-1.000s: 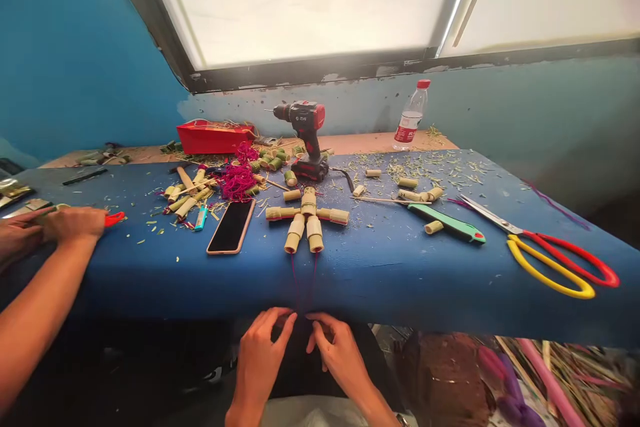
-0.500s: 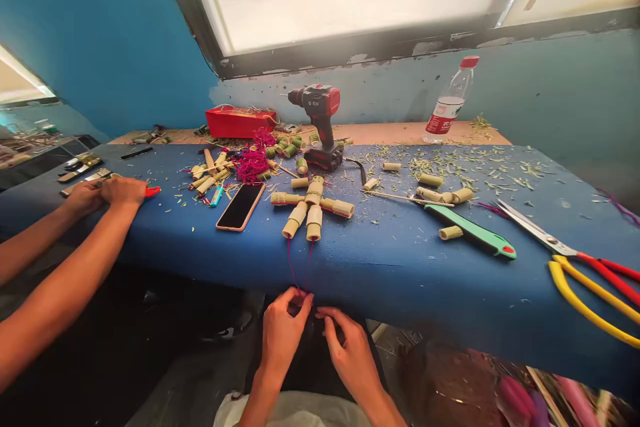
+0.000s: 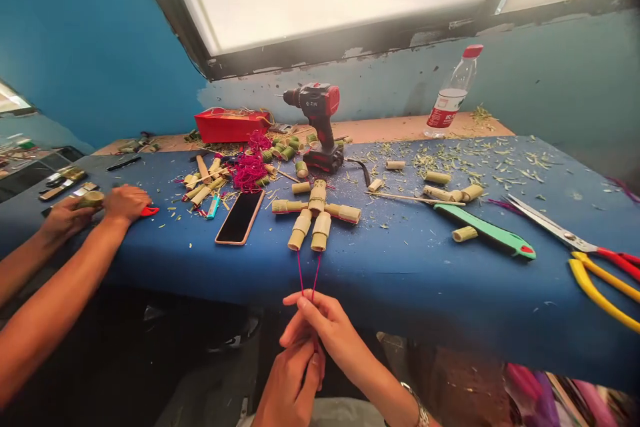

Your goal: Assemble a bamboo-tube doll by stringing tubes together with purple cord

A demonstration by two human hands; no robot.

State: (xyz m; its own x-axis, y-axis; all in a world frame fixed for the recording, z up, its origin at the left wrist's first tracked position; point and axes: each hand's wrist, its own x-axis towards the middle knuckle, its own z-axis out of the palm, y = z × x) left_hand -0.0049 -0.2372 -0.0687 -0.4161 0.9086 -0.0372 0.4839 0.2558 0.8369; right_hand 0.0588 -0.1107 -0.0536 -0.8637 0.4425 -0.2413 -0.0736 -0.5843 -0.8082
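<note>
A jointed figure of bamboo tubes [image 3: 317, 195] lies on the blue table, its two leg pieces pointing at me. Two purple strings [image 3: 301, 273] run from the leg ends over the table edge to my hands. My right hand [image 3: 330, 327] is closed on the strings, thumb against fingers, just below the edge. Under it, my left hand [image 3: 293, 383] is closed around the lower part of the strings, its fingertips partly hidden. Left of the figure lies a phone [image 3: 241, 217].
A cordless drill [image 3: 323, 127] stands behind the figure. To the right lie a green-handled tool [image 3: 487, 233], scissors [image 3: 570, 235] and bamboo pieces [image 3: 465, 234]; a bottle [image 3: 450, 100] stands farther back. Purple fibre [image 3: 250, 170] lies behind the phone. At left, another person's hands [image 3: 125, 203] hold a bamboo piece.
My right hand has moved up and left onto the strings, while my left hand has dropped below it. The strings are now straighter. The other person's hands have moved apart.
</note>
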